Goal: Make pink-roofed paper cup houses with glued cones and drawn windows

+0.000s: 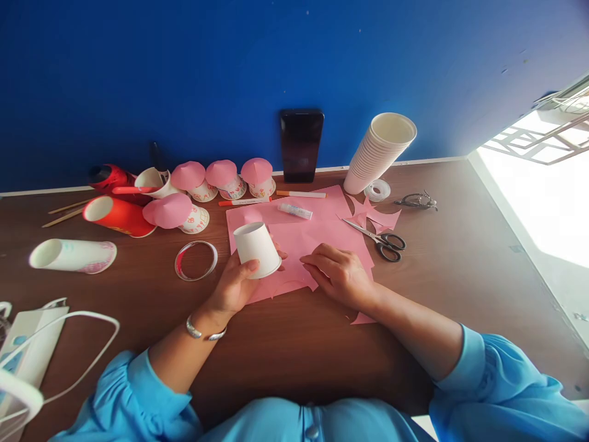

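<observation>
My left hand [236, 283] is wrapped round a plain white paper cup [257, 250], held upside down with its base up. The cup is over the left part of a pink paper sheet [294, 239]. To its right, my right hand [338, 270] rests low over the same sheet, fingers bent with the tips pressed together. Whether anything small is pinched there is hidden. A glue stick [295, 211] lies on the paper behind both hands. Black-handled scissors [380, 242] lie to the right of my right hand, among pink paper scraps [375, 215].
Several decorated cups with pink cone tops [221, 175] stand at the back left. A tape roll [196, 260] lies left of my left hand. Behind the paper are a phone [302, 146] and a leaning stack of cups [380, 150]. A power strip [34, 350] sits at the left edge.
</observation>
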